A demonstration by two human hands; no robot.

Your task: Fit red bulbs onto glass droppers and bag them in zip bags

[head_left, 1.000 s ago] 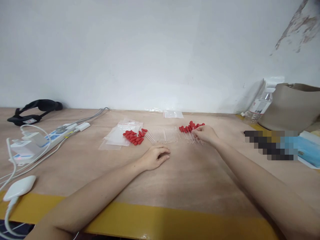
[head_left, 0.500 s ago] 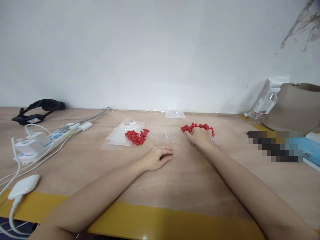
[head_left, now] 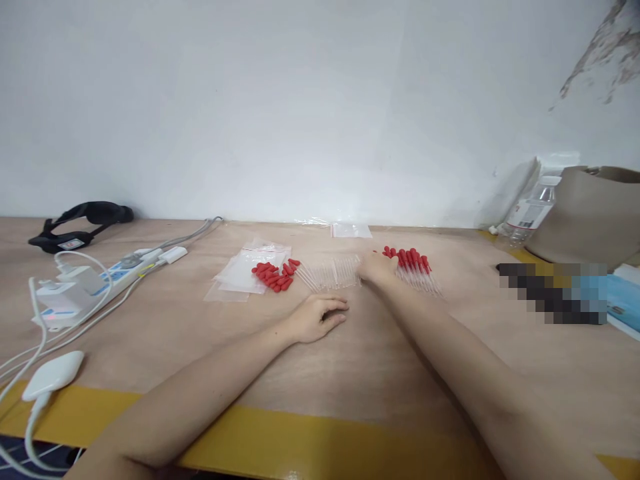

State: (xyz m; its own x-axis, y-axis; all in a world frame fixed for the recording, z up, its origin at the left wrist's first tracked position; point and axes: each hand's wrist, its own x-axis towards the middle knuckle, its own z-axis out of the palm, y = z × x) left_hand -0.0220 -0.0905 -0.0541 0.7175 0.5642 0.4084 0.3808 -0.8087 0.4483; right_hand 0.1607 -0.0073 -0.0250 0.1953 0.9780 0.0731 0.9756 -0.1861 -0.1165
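Observation:
My left hand [head_left: 317, 317] rests palm down on the wooden table [head_left: 350, 360], fingers loosely curled, holding nothing. My right hand [head_left: 379, 269] lies farther back, between a row of clear glass tubes [head_left: 330, 273] on its left and a bunch of droppers with red bulbs [head_left: 414, 265] on its right. Its fingertips touch the right end of the clear tubes; whether they grip one is hidden. A pile of loose red rubber bulbs [head_left: 273, 275] lies left of the tubes, on clear plastic bags [head_left: 240, 273].
A white power strip [head_left: 95, 283] with plugs and cables lies at the left, with a white adapter [head_left: 53, 375] near the yellow table edge. A black strap [head_left: 80, 223] lies far left by the wall. A water bottle [head_left: 530, 210] and brown bag [head_left: 590, 213] stand at the right.
My right hand pushed the red-bulbed droppers to the right, then moved left to the end of the clear tubes. My left hand stayed where it was.

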